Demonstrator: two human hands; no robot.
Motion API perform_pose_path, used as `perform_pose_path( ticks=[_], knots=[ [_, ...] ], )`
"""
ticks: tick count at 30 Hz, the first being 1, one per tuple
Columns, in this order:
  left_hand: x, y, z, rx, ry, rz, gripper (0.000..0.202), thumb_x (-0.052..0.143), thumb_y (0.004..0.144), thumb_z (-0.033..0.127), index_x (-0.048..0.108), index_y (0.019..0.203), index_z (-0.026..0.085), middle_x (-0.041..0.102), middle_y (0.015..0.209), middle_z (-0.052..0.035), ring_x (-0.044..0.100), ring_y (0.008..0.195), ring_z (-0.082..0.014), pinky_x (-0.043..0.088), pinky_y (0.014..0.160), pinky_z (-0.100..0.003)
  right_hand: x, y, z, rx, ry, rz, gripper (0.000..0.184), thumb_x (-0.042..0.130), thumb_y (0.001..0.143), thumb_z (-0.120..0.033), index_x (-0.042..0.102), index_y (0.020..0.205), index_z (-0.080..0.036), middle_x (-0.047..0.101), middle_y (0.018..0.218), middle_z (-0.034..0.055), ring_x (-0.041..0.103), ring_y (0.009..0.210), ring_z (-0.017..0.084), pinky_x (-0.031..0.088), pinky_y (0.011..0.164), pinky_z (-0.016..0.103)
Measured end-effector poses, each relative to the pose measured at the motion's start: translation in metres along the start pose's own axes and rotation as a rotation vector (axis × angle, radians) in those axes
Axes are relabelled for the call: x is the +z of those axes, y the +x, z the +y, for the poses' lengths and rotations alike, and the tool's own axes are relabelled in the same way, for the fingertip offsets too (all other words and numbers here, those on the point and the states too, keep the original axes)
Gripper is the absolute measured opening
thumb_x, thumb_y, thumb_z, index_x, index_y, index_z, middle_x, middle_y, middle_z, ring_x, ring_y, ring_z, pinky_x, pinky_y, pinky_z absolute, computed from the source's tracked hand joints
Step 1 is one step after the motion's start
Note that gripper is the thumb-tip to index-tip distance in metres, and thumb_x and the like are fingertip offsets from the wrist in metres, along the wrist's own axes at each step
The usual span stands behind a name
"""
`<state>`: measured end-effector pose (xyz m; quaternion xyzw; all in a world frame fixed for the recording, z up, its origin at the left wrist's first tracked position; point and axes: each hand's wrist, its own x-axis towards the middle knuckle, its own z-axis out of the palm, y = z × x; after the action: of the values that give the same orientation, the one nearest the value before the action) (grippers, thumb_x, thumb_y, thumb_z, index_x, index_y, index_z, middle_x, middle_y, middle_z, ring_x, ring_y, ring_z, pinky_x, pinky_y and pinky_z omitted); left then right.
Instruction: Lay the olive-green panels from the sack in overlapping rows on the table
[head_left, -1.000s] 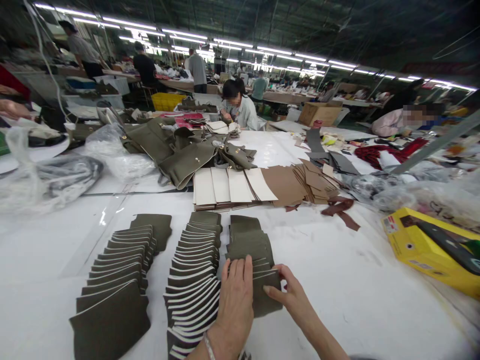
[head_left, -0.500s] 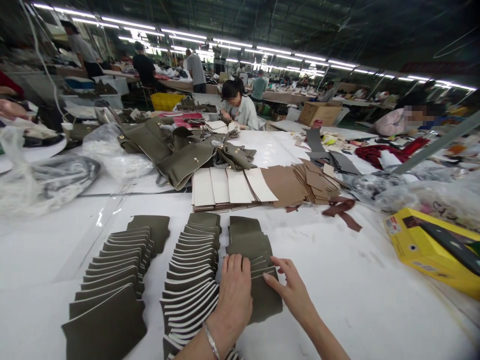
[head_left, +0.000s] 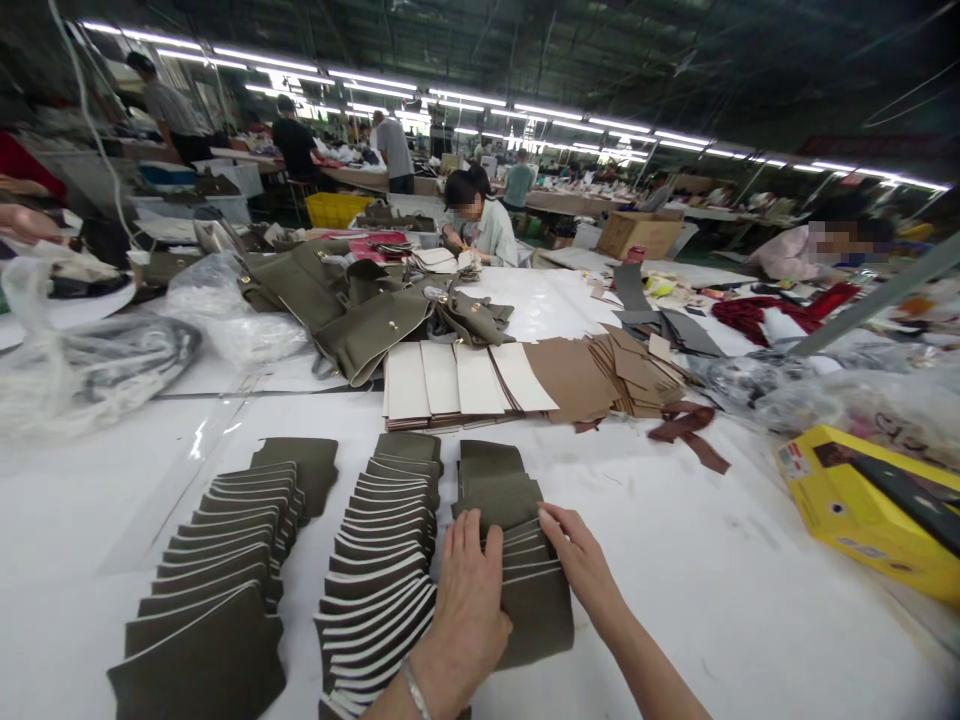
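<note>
Three rows of dark olive leather-like pieces with pale edges lie overlapped on the white table. My left hand rests on the left side of the right row, fingers stretched forward and thumb apart. At that row's right edge, my right hand has its fingertips closed on the edge of one olive piece; its thumb is partly hidden. Several pieces are fanned between my hands. The middle row lies beside my left hand and runs partly under its wrist. Farther left is the left row.
Beyond the rows lie stacked white pieces and brown pieces. Olive bag parts are heaped behind them. A yellow box stands at right, a plastic bag at left. A co-worker sits across the table.
My right hand's fingers have drawn together at the row's edge, and the fanned pieces there have spread and shifted slightly nearer. My left hand stays on the row, its thumb a little wider.
</note>
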<state>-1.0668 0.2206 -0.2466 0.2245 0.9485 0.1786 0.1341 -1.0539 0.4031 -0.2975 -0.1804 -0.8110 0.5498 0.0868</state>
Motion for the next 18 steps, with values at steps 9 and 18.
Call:
perform_pose_path(
  ticks=[9,18],
  knots=[
    [0.002,0.005,-0.01,0.023,-0.061,-0.032,0.091,0.078,0.053,0.018,0.043,0.137,0.021,0.02,0.156,-0.0164,0.012,0.146,-0.0298,0.01,0.121,-0.048,0.0,-0.005,-0.002,0.093,0.158,-0.077,0.051,0.057,0.077,-0.064,0.061,0.099,-0.018,0.064,0.103,0.008,0.056,0.099,0.028,0.041,0.09,0.04],
    [0.009,0.007,-0.014,0.062,-0.032,0.014,0.09,0.078,0.053,0.023,0.043,0.136,0.022,0.03,0.152,-0.0158,0.024,0.143,-0.032,0.012,0.119,-0.053,0.003,-0.006,-0.01,0.142,0.284,-0.109,0.051,0.064,0.074,-0.062,0.061,0.098,-0.017,0.066,0.095,0.0058,0.057,0.095,0.027,0.043,0.084,0.035]
  ],
)
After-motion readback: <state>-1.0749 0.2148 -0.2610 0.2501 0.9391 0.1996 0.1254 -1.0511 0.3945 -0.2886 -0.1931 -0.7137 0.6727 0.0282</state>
